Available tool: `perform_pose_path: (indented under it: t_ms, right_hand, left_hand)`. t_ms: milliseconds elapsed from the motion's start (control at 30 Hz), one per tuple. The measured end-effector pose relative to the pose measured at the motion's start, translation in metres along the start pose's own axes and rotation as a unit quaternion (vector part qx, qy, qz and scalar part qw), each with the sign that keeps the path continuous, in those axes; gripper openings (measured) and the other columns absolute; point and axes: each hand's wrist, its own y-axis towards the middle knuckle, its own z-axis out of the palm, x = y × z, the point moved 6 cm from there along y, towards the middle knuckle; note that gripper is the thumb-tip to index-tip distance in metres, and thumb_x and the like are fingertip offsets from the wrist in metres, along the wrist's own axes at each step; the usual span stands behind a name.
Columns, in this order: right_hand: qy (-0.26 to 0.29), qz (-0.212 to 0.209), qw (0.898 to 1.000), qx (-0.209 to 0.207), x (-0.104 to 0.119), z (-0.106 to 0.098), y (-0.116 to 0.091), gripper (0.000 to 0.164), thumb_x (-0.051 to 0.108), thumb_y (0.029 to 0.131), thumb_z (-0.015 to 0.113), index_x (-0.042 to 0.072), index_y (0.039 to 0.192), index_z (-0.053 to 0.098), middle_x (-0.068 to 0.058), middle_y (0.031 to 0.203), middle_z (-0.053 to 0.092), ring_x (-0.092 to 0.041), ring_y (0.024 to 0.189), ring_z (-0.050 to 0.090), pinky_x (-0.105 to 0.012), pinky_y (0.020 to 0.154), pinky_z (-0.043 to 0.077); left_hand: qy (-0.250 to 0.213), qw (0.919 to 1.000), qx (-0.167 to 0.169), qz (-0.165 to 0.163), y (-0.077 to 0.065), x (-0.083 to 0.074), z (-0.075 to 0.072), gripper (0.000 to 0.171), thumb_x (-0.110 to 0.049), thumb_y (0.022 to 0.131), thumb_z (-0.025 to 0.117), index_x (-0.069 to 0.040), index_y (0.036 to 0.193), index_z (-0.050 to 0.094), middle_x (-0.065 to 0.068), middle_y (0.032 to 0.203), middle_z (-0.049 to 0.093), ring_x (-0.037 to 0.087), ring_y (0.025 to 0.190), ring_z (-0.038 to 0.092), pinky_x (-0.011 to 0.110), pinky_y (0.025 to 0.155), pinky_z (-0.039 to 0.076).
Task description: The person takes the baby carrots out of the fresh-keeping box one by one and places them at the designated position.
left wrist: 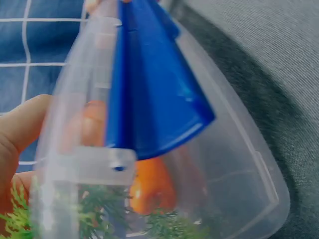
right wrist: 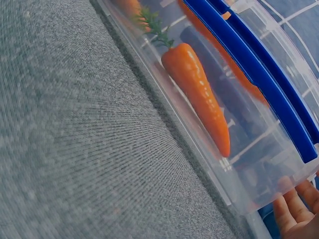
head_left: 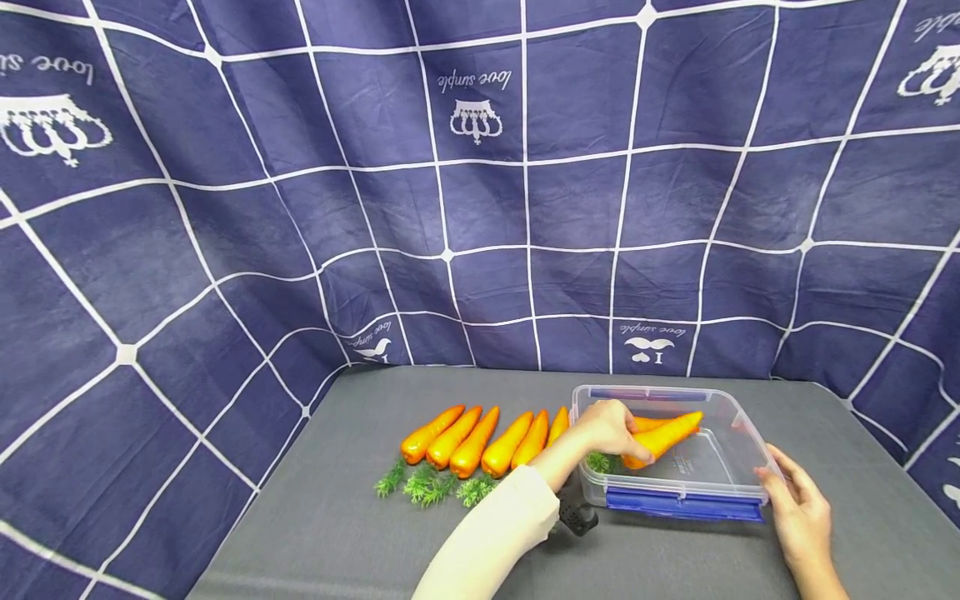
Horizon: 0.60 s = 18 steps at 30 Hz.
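A clear plastic container [head_left: 731, 492] with blue clip latches stands on the right of the table. My left hand [head_left: 609, 429] reaches over its left rim and grips an orange carrot [head_left: 667, 440] by its thick end, pointing right. Another carrot [right wrist: 197, 94] with a green leafy top lies on the container's floor, seen through the clear wall in the right wrist view. At the near right corner my right hand [head_left: 802, 508] holds the container's side, thumb near the rim. In the left wrist view a blue latch [left wrist: 154, 84] partly hides the carrots behind it.
Left of the container, several carrots [head_left: 438, 437] lie side by side on the grey table [head_left: 300, 517], green tops toward me. My left forearm covers some of their tops. A blue curtain with white lines [head_left: 570, 208] hangs behind and at the sides.
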Motion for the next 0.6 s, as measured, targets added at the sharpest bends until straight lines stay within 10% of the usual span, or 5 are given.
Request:
perform_pose_path:
  t_ms: [133, 333, 600]
  right_hand:
    - [0.005, -0.001, 1.000, -0.002, 0.000, 0.000, 0.000, 0.037, 0.001, 0.093, 0.061, 0.020, 0.123, 0.068, 0.024, 0.090, 0.068, 0.011, 0.087, 0.059, -0.005, 0.071, 0.039]
    - [0.006, 0.000, 1.000, 0.006, -0.001, 0.001, 0.000, 0.036, 0.002, 0.093, 0.060, 0.022, 0.122, 0.068, 0.024, 0.086, 0.069, 0.010, 0.083, 0.058, -0.007, 0.065, 0.039]
    - [-0.016, 0.012, 1.000, -0.002, -0.001, -0.001, 0.000, 0.036, 0.006, 0.093, 0.062, 0.023, 0.124, 0.067, 0.026, 0.090, 0.067, 0.011, 0.084, 0.057, -0.007, 0.065, 0.039]
  left_hand:
    - [-0.096, 0.9951, -0.020, -0.010, -0.004, 0.006, -0.011, 0.029, -0.036, 0.064, 0.090, -0.017, 0.080, 0.078, -0.015, 0.063, 0.063, 0.001, 0.062, 0.052, 0.015, 0.055, 0.041]
    - [-0.253, 0.9661, -0.043, -0.023, -0.010, 0.017, -0.022, 0.024, -0.026, 0.066, 0.089, -0.012, 0.079, 0.075, -0.011, 0.067, 0.064, 0.003, 0.063, 0.055, 0.018, 0.056, 0.045]
    - [-0.321, 0.9437, -0.068, -0.039, -0.021, 0.040, -0.033, 0.027, -0.026, 0.067, 0.089, -0.010, 0.084, 0.074, -0.008, 0.075, 0.066, 0.007, 0.068, 0.058, 0.022, 0.062, 0.049]
